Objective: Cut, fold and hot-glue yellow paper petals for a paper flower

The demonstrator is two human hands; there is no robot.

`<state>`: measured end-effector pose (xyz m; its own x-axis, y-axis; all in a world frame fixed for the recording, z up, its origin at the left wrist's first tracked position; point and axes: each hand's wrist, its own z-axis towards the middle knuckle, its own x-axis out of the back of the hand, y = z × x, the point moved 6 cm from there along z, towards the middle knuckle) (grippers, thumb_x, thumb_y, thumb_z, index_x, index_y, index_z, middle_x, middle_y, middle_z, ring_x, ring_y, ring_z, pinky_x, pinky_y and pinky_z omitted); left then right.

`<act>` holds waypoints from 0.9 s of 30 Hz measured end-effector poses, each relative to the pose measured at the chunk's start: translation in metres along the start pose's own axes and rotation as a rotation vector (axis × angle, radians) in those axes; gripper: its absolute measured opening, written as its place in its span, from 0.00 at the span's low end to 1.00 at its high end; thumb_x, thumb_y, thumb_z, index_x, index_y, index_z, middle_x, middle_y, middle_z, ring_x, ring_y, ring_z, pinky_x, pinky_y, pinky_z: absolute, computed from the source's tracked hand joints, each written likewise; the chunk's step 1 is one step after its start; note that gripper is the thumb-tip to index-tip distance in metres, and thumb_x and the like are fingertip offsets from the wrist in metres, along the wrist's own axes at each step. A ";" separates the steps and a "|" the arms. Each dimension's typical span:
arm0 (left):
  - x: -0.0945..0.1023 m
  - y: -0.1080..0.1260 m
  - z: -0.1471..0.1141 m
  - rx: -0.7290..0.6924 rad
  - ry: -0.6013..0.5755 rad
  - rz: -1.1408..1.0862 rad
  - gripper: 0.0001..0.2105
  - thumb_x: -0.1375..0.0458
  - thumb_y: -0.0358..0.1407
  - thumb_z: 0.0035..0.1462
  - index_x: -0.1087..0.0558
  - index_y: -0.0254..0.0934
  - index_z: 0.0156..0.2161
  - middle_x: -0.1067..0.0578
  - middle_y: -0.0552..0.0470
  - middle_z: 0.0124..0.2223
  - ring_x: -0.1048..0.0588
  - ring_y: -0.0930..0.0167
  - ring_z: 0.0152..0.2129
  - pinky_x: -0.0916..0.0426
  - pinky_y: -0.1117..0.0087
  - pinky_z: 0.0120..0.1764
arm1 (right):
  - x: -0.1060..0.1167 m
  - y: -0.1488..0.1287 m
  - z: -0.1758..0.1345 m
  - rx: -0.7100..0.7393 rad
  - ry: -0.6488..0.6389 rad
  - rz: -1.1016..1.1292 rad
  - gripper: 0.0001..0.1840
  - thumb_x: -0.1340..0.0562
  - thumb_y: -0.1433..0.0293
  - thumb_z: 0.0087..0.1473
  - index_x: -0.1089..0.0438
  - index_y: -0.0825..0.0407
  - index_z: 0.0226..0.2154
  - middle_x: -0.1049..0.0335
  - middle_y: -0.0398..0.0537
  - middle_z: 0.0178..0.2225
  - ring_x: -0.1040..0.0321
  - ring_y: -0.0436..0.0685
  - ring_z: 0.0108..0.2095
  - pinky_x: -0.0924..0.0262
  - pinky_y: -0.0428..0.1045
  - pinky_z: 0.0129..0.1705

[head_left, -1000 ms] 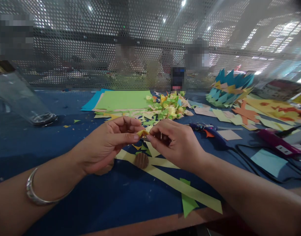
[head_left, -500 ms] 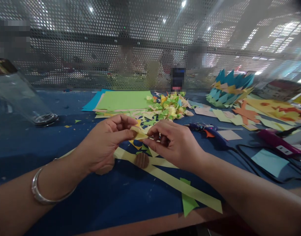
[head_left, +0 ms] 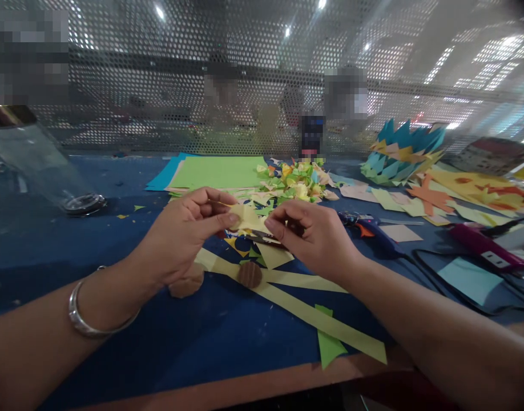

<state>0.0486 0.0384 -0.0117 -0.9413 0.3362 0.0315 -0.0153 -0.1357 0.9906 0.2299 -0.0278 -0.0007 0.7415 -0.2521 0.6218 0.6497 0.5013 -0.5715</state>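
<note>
My left hand pinches a small folded piece of pale yellow paper between thumb and fingers. At the paper's right edge, my right hand has its thumb and fingertips closed on it. Beneath the hands, pale yellow paper strips cross on the blue table, with a brown corrugated cardboard disc where they meet. Another cardboard piece lies partly under my left wrist. A green paper scrap sits beneath the lower strip.
Stacked green sheets and a heap of paper scraps lie behind the hands. To the right are a glue gun, a purple power strip and a blue paper crown. A glass bottle leans at left.
The yellow paper has turned to show a broader face. My right hand has shifted slightly right along its edge, and both hands have risen a little.
</note>
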 end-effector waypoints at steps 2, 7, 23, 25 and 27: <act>0.008 -0.002 0.005 0.029 0.086 -0.056 0.13 0.30 0.33 0.46 0.25 0.36 0.38 0.24 0.52 0.33 0.25 0.72 0.30 0.33 0.72 0.32 | 0.003 0.005 0.002 -0.030 -0.005 -0.020 0.09 0.40 0.68 0.61 0.31 0.53 0.29 0.35 0.42 0.27 0.43 0.47 0.24 0.47 0.45 0.27; 0.017 -0.007 0.015 0.054 0.139 -0.083 0.12 0.31 0.31 0.47 0.28 0.35 0.37 0.24 0.54 0.31 0.26 0.75 0.25 0.35 0.73 0.29 | 0.005 0.018 0.007 -0.126 -0.099 -0.135 0.08 0.39 0.67 0.59 0.30 0.53 0.29 0.32 0.42 0.24 0.43 0.47 0.22 0.47 0.46 0.27; 0.018 -0.016 0.021 0.047 0.119 -0.042 0.11 0.32 0.31 0.46 0.30 0.37 0.33 0.26 0.56 0.29 0.25 0.74 0.26 0.35 0.72 0.31 | -0.033 -0.007 -0.005 0.060 -0.491 -0.195 0.10 0.36 0.63 0.59 0.28 0.54 0.36 0.29 0.44 0.31 0.37 0.49 0.28 0.49 0.46 0.29; 0.018 -0.015 0.021 0.060 0.136 -0.045 0.09 0.34 0.30 0.47 0.30 0.37 0.32 0.27 0.56 0.29 0.26 0.75 0.25 0.37 0.72 0.29 | -0.036 -0.008 -0.006 0.067 -0.527 -0.211 0.11 0.36 0.62 0.59 0.28 0.54 0.36 0.29 0.44 0.31 0.38 0.49 0.28 0.50 0.46 0.29; 0.019 -0.015 0.021 0.065 0.146 -0.057 0.09 0.34 0.29 0.47 0.30 0.37 0.31 0.27 0.56 0.28 0.27 0.75 0.24 0.38 0.73 0.29 | -0.037 -0.008 -0.007 0.075 -0.540 -0.214 0.10 0.37 0.63 0.60 0.28 0.53 0.36 0.29 0.45 0.31 0.38 0.49 0.28 0.50 0.46 0.29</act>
<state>0.0383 0.0662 -0.0229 -0.9786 0.2017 -0.0402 -0.0528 -0.0578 0.9969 0.1984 -0.0281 -0.0223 0.3922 0.0932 0.9151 0.7471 0.5482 -0.3760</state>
